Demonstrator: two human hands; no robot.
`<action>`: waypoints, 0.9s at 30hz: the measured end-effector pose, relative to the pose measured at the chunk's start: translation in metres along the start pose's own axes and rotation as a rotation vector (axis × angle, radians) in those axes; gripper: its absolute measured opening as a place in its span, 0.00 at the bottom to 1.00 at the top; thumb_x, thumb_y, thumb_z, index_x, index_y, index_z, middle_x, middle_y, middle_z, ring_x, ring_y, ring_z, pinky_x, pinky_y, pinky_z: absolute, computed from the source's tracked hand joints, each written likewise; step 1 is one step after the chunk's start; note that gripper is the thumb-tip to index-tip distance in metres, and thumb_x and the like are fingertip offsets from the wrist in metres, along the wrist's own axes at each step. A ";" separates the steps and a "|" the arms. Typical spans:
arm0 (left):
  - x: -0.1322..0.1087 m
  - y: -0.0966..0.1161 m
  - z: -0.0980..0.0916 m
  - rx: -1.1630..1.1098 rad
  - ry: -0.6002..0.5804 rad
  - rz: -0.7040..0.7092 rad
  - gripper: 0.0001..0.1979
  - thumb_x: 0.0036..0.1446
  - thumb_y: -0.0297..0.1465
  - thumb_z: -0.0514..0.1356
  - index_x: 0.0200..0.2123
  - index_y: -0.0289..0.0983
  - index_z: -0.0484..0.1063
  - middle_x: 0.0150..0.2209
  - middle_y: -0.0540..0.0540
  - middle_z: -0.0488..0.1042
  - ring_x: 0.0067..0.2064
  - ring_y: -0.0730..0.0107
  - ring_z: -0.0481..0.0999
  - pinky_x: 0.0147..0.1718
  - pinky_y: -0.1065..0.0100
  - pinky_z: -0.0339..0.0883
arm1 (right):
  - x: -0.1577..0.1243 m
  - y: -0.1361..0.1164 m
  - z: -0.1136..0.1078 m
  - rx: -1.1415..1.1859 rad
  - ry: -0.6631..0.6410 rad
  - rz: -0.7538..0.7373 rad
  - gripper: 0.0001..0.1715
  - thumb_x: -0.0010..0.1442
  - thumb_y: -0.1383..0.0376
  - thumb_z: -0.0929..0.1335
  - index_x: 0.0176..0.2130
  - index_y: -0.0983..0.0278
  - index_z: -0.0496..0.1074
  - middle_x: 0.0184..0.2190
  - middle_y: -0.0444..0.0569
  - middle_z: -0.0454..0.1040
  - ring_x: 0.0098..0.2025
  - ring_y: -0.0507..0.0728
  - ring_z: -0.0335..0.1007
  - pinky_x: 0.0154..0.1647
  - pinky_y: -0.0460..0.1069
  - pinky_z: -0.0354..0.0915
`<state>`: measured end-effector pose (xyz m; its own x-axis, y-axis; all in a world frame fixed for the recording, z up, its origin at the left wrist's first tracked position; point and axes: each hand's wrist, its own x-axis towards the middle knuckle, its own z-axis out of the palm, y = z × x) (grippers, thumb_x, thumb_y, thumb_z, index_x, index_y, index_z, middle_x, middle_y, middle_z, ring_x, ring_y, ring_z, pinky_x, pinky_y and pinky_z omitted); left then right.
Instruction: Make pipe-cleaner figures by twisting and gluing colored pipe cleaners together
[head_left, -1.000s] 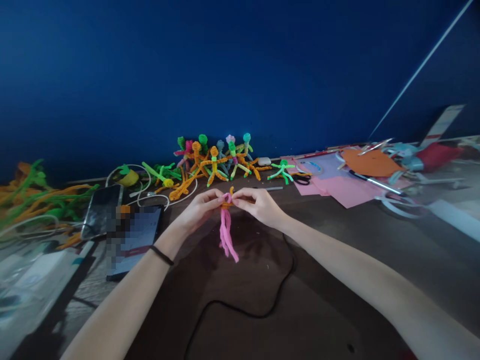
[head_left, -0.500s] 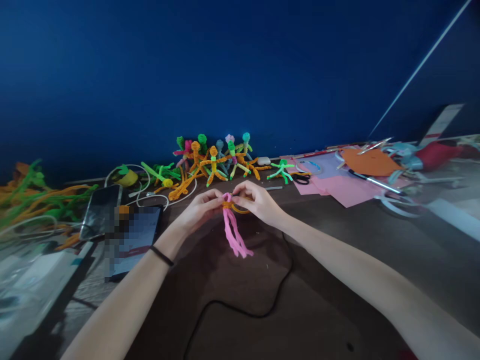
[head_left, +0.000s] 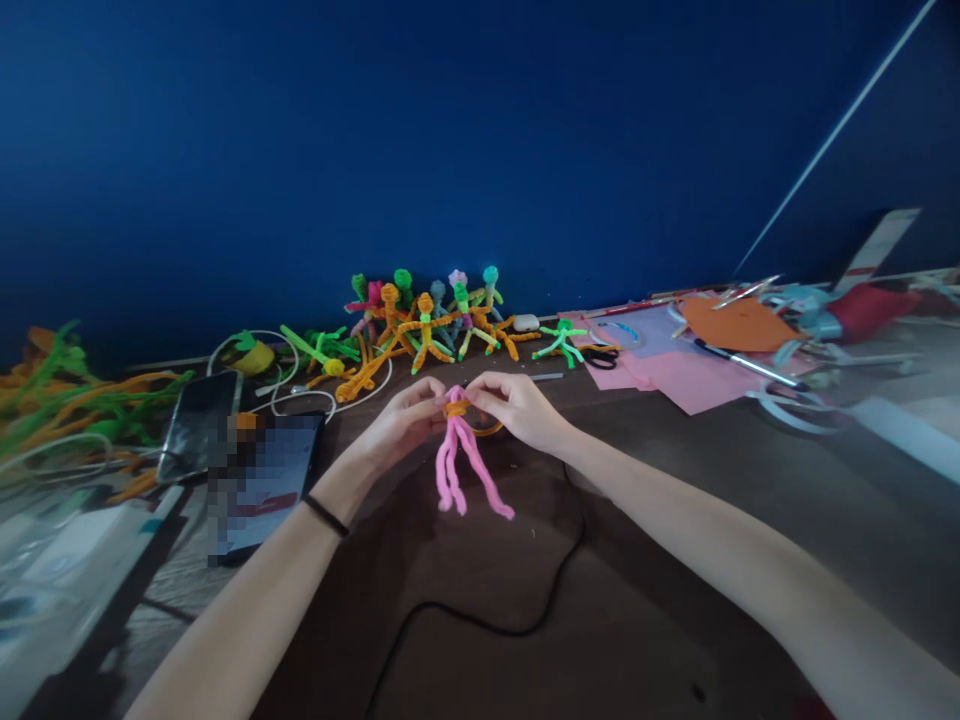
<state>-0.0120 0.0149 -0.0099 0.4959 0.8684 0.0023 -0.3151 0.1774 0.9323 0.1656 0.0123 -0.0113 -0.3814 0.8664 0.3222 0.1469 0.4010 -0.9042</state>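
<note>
Between my two hands is a pink pipe cleaner figure (head_left: pixel 454 455), its several fuzzy strands hanging down and spread apart. An orange pipe cleaner (head_left: pixel 456 408) wraps round its upper part, and its loose length curves out below my right fingers. My left hand (head_left: pixel 409 418) pinches the figure's left side near the top. From the other side, my right hand (head_left: pixel 514 405) pinches at the orange wrap. The exact grip of the fingertips is partly hidden. Behind them stand several finished pipe cleaner figures (head_left: pixel 425 330) in orange, green, pink and blue.
Loose green and orange pipe cleaners (head_left: pixel 67 400) lie at the far left, near a phone (head_left: pixel 201 425) and a tablet (head_left: pixel 289 460). Pink paper (head_left: pixel 694 385), a pen (head_left: pixel 750 363) and black-handled scissors (head_left: pixel 600 358) are at right. A black cable (head_left: pixel 517 632) crosses the table in front.
The pink strands have swung apart, some now hanging to the left and one to the right. The orange wrap shows more fully. Both hands stay in nearly the same place.
</note>
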 end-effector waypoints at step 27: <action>-0.004 0.002 0.000 0.154 0.066 -0.064 0.08 0.42 0.27 0.66 0.24 0.34 0.69 0.21 0.53 0.68 0.22 0.80 0.66 0.22 0.77 0.59 | -0.001 0.006 0.001 -0.154 0.040 -0.069 0.17 0.55 0.55 0.65 0.29 0.66 0.72 0.21 0.44 0.69 0.23 0.49 0.61 0.26 0.45 0.57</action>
<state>-0.0147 0.0121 -0.0076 0.4554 0.8869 -0.0781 -0.1539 0.1649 0.9742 0.1662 0.0133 -0.0171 -0.3597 0.8449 0.3959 0.2609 0.4984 -0.8267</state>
